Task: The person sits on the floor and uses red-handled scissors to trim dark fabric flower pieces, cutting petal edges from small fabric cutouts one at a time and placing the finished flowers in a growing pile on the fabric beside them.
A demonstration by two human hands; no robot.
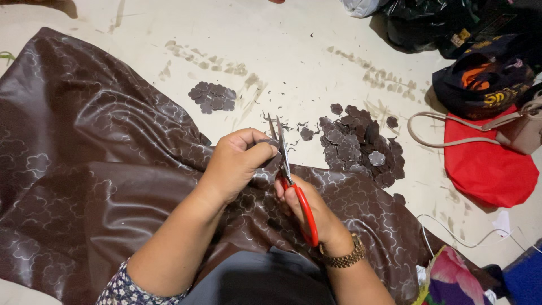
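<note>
- Two bare hands work over a large sheet of dark brown glossy fabric (96, 169) with a pale cloud-like pattern, which is spread on the light floor (293, 51) and over the lap of the person.
- The left hand (237, 164) has its fingers closed around a small piece at the edge of the fabric, and holds it up just beside the blades.
- The right hand (310, 212) grips the scissors (291, 181) with red handles; its fingers are through the handles, and the metal blades point away from the body, almost upright in the view.
- The blades stand a little apart at the tips (I cannot tell exactly how wide), touching the piece in the left hand.
- A golden wristwatch (343, 257) sits on the right wrist.
- A big pile of cut shapes (358, 141), dark and flower-like, lies on the floor just beyond the hands, to the right.
- A smaller pile of cut shapes (213, 97) lies farther away, to the left of the big one, well apart from it.
- Thin dark scraps are scattered on the floor between the two piles.
- At the right edge, a red bag (488, 164) lies flat, with a beige handbag (522, 130) partly on it and a dark bag (485, 79) behind.
</note>
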